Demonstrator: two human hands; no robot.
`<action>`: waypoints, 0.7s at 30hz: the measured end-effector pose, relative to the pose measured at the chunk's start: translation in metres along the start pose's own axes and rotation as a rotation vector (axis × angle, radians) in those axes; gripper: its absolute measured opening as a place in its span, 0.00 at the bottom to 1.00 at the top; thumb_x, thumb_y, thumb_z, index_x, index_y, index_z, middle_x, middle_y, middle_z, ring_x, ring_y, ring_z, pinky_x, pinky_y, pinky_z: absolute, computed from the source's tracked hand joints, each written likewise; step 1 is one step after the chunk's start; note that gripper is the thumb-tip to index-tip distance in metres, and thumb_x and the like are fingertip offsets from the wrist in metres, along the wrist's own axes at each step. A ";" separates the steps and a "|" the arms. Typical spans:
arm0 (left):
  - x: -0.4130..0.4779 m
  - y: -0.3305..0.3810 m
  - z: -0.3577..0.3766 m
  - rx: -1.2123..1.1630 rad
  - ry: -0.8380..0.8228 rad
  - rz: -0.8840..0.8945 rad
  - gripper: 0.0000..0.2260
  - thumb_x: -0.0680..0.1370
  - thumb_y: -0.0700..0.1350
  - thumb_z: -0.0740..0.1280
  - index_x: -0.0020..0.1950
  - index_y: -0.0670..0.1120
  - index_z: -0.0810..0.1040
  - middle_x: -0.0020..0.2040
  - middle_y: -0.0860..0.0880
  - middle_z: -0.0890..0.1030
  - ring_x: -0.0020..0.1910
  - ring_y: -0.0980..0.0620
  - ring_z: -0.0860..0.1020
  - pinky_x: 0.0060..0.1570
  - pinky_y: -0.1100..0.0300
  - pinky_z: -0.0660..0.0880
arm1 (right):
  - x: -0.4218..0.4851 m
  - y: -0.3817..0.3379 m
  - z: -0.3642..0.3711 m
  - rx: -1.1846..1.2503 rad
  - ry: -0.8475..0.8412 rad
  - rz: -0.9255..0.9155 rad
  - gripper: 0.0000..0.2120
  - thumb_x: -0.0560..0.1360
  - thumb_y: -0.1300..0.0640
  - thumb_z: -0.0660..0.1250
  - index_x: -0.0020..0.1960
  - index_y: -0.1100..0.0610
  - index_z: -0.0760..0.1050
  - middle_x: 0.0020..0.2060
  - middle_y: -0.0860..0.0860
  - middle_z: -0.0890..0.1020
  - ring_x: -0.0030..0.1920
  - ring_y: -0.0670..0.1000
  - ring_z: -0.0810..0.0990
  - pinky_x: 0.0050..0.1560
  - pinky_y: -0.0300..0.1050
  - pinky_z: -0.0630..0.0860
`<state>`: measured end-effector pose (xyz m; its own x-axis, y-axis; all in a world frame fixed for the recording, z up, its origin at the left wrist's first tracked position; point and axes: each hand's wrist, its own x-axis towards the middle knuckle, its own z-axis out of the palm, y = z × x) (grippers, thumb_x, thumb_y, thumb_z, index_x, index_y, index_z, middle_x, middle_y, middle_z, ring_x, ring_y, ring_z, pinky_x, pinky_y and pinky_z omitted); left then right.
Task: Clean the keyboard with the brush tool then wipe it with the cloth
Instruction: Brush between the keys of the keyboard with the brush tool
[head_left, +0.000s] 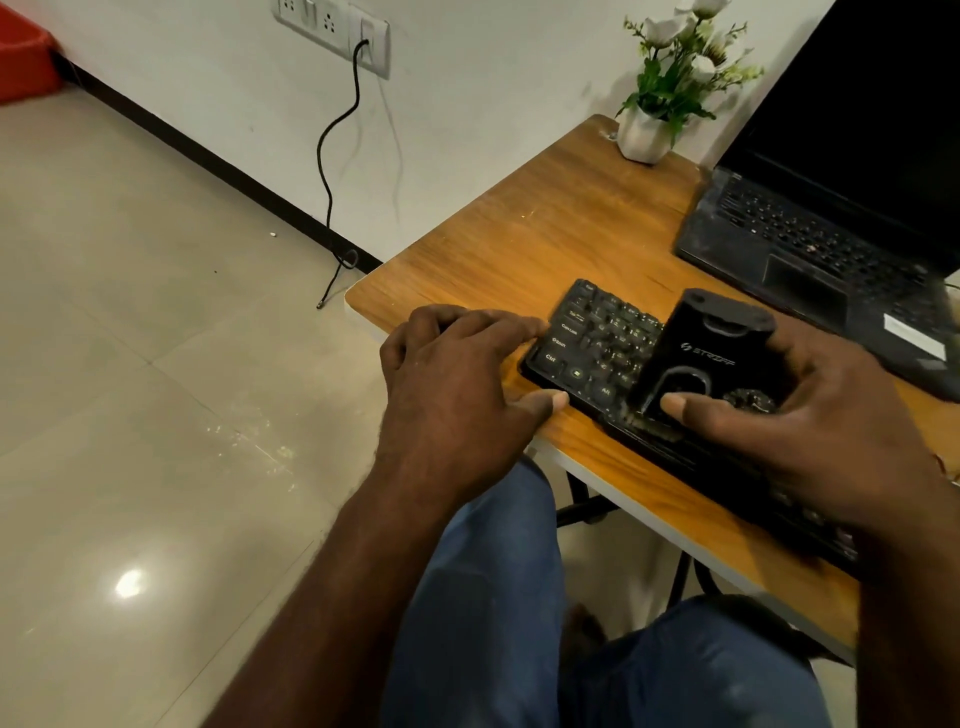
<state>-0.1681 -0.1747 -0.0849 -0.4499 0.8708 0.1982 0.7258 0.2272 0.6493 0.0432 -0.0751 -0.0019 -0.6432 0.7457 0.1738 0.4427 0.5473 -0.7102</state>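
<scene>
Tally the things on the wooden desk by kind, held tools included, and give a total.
Flat black plastic keyboard: 1
Open black laptop: 1
Black boxy brush tool, gripped by the right hand: 1
White pot of white flowers: 1
Total: 4

Blue denim trousers (493, 597) on both legs.

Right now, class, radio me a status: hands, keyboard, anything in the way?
Left hand grips keyboard end. Right hand holds brush tool on keys. Nothing blocking; cloth not in view.
</scene>
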 end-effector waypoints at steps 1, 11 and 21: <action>-0.001 0.002 0.001 -0.003 -0.002 0.013 0.28 0.73 0.66 0.70 0.73 0.65 0.71 0.71 0.64 0.72 0.71 0.57 0.58 0.63 0.58 0.49 | -0.003 0.004 0.000 0.001 0.050 0.003 0.24 0.65 0.48 0.77 0.59 0.38 0.77 0.49 0.31 0.84 0.49 0.35 0.83 0.42 0.26 0.76; -0.006 0.010 0.006 -0.045 -0.070 0.147 0.20 0.73 0.66 0.63 0.65 0.72 0.76 0.75 0.62 0.66 0.74 0.52 0.59 0.68 0.51 0.55 | -0.022 0.014 0.007 0.115 0.120 -0.005 0.26 0.67 0.44 0.80 0.63 0.42 0.77 0.55 0.38 0.85 0.55 0.41 0.84 0.50 0.35 0.81; -0.007 0.010 0.008 -0.174 0.013 0.184 0.11 0.75 0.58 0.67 0.55 0.65 0.84 0.72 0.61 0.71 0.71 0.51 0.66 0.66 0.42 0.67 | -0.025 0.018 0.024 -0.018 0.168 -0.075 0.20 0.70 0.47 0.78 0.59 0.52 0.79 0.50 0.45 0.84 0.52 0.49 0.84 0.46 0.57 0.83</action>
<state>-0.1537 -0.1752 -0.0854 -0.3264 0.8845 0.3335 0.6962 -0.0137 0.7177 0.0521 -0.0930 -0.0356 -0.5619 0.7547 0.3387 0.4091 0.6094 -0.6792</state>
